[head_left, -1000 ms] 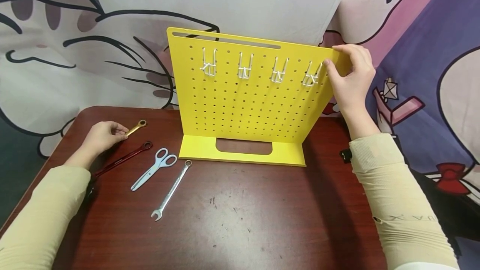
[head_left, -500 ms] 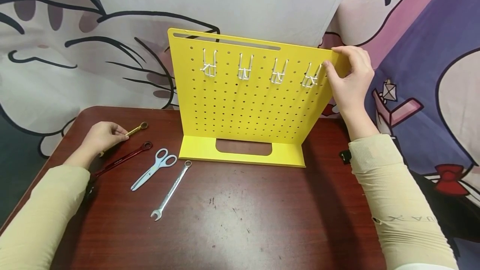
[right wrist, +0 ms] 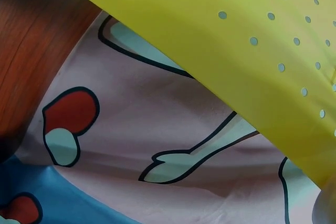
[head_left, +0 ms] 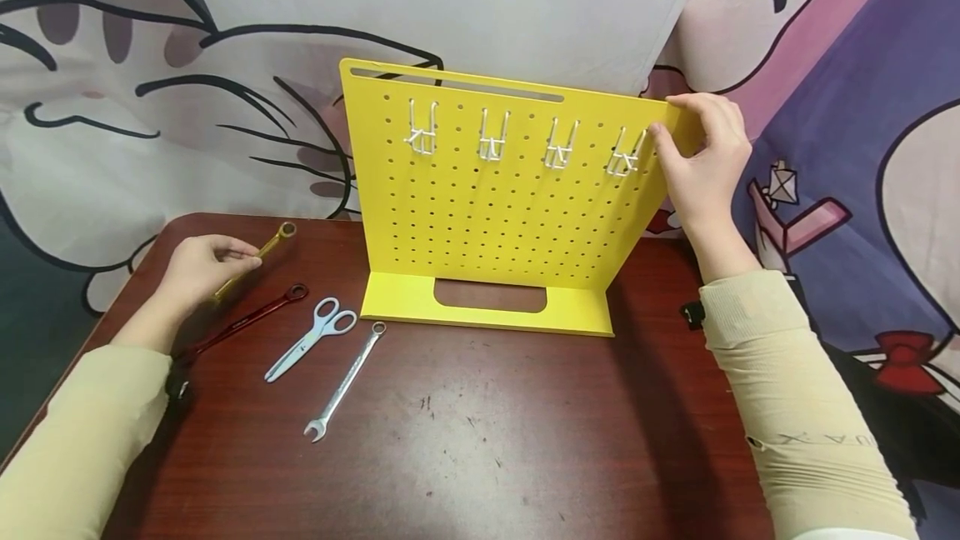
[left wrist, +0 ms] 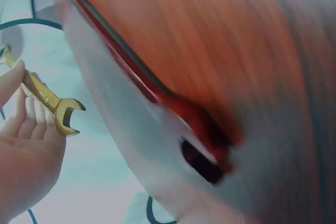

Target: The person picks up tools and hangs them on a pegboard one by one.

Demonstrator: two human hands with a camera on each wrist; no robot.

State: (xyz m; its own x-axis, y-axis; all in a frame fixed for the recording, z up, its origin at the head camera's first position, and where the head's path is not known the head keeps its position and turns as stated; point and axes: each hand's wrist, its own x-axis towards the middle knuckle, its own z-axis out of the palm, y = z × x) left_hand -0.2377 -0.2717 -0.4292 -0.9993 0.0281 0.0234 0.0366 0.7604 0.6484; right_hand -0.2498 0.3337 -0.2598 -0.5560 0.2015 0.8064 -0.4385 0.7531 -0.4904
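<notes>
Your left hand [head_left: 206,267] pinches the gold wrench [head_left: 274,242] between thumb and fingers, above the worktop [head_left: 480,448] at its far left; ring end points away from you. Your right hand [head_left: 705,152] grips the upright yellow pegboard [head_left: 495,219] at its upper right corner. Red wrench [head_left: 253,320], pale blue scissors [head_left: 307,342] and silver wrench [head_left: 345,382] lie between your left forearm and the pegboard.

— Which other things do you see on the dark red table [head_left: 487,457]?
— From here I see the light blue scissors [head_left: 318,330], which lie between a red wrench [head_left: 247,321] and a silver wrench [head_left: 345,383].
— And behind?
— A printed backdrop [head_left: 187,165] with cartoon drawings.
</notes>
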